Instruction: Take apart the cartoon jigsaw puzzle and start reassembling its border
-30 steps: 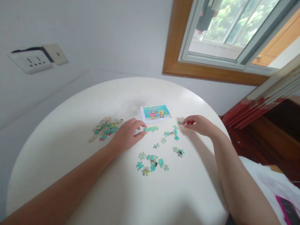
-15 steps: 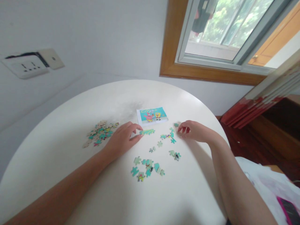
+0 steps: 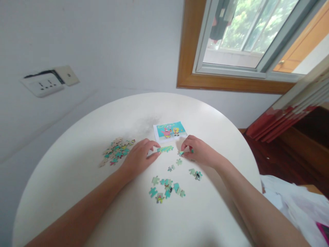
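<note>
My left hand [image 3: 140,157] rests on the round white table [image 3: 77,192], thumb and forefinger pinching the left end of a joined strip of green puzzle pieces [image 3: 166,149]. My right hand [image 3: 199,152] lies just right of that strip, fingers curled over a small teal piece [image 3: 181,153] that peeks out at the fingertips. A cartoon reference picture [image 3: 169,130] lies just beyond both hands. Loose teal pieces [image 3: 167,185] are scattered in front of them.
A heap of unsorted puzzle pieces [image 3: 117,151] sits to the left of my left hand. Behind the table are a white wall with a socket [image 3: 43,85] and a wood-framed window [image 3: 231,82]. A folded red-edged thing [image 3: 282,116] leans at the right.
My right hand has slid left from the table's right side to beside the green strip, bringing a small piece with it. My left hand has stayed on the strip.
</note>
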`<state>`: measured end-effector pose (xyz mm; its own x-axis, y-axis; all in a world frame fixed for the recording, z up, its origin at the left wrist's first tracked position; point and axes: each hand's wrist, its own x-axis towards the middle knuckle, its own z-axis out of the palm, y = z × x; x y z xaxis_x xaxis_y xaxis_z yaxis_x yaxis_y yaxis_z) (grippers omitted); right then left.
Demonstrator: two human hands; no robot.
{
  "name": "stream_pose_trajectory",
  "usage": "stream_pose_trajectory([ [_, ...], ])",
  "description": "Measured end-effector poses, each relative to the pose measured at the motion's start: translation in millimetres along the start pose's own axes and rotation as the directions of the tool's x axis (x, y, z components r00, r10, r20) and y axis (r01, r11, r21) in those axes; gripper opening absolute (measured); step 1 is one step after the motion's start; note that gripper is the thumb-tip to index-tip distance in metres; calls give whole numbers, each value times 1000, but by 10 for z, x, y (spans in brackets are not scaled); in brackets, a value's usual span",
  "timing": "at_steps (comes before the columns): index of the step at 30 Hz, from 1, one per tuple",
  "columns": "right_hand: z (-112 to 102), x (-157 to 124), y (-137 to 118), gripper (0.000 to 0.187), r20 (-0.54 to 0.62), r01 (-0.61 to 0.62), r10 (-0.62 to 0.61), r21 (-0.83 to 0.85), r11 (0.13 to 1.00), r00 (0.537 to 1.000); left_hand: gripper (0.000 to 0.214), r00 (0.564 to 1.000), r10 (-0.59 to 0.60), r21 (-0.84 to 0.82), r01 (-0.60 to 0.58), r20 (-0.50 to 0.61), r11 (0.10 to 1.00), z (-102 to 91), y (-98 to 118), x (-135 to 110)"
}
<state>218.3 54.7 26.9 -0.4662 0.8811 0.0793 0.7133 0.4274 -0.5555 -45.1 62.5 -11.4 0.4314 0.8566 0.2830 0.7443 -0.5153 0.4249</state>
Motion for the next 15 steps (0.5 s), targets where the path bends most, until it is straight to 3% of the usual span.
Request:
stream_pose_trajectory([
  [11, 201, 166, 61, 14, -167, -115, 125, 70, 991, 978, 18, 1000, 24, 7, -23, -16, 1000, -2, 12, 6],
  [15, 231, 187, 93, 17, -197, -110, 119, 57, 992, 973, 18, 1000, 15, 14, -14, -15, 1000, -6, 17, -6],
])
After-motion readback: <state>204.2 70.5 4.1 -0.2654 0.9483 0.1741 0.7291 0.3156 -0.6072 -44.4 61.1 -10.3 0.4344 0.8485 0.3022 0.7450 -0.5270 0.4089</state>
